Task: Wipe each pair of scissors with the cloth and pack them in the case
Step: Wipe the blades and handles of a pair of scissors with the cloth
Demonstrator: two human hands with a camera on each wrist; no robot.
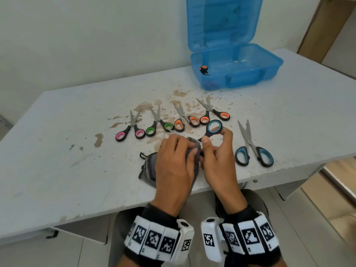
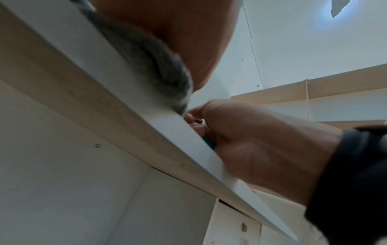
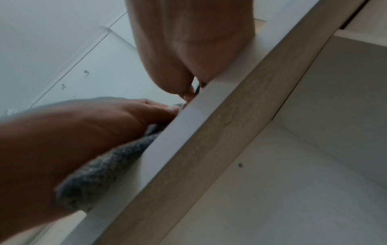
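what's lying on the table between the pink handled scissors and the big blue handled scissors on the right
In the head view: green-handled scissors, two orange-handled pairs, and nearer, both hands wiping a blue-handled pair with the cloth.

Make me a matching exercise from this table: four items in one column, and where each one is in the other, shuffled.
1. pink-handled scissors
2. grey cloth
3. blue case
4. blue-handled scissors being wiped

A. in the right hand
B. far right of the table, lid up
C. left end of the row
D. under the left hand

Pairs: 1-C, 2-D, 3-B, 4-A
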